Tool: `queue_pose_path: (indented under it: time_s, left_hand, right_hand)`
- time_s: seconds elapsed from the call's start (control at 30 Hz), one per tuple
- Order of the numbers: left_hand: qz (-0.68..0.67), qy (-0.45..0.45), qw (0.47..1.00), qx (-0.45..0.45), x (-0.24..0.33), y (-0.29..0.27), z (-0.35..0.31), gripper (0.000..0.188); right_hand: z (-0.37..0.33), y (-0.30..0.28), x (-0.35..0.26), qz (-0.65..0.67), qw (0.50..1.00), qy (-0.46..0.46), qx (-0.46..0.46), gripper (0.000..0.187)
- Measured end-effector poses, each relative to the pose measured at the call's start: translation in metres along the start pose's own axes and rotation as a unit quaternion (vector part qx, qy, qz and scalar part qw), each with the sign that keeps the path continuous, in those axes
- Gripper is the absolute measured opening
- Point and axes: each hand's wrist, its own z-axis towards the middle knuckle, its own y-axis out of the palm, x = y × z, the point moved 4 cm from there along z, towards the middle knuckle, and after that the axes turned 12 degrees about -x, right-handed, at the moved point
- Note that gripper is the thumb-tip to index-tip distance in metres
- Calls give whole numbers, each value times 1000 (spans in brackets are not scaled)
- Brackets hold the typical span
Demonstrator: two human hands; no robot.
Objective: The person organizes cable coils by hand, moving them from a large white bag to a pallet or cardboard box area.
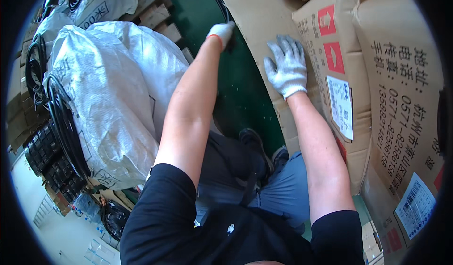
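Both my hands wear whitish knit gloves. My left hand (222, 33), with an orange cuff edge, reaches far forward over the green floor. Its fingers are closed around black cables (218, 0) that run up toward the top edge; the fingertips are partly hidden. My right hand (287, 66) lies flat with fingers stretched out on a brown cardboard flap (257, 33), holding nothing. Just right of it stands a cardboard box (309, 26) with red printed marks and a white label (339, 105).
A large white woven sack (108, 81) bulges at my left, with coiled black cables (63, 118) beside it. Cardboard boxes (153, 15) are stacked behind the sack. Another tall carton (401, 123) stands at the right. My shoes (255, 144) are on the green floor (236, 90).
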Motion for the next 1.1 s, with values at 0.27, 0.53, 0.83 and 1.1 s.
queue_pose_path:
  time_s: [0.27,0.53,0.83,1.1]
  left_hand:
    - [-116,68,976,169,-83,-59,-13,45]
    - [375,-80,923,36,-113,-2,12,42]
    - [339,-104,934,-39,-88,18,22,41]
    - [233,-34,969,75,-89,0,3,51]
  right_hand:
    - [3,-1,-11,5,1000,-13,20,44]
    - [-6,-1,3,-28,999,6,16,43]
    - [-12,4,17,-30,999,17,13,44]
    - [-6,8,10,-48,999,17,8,48]
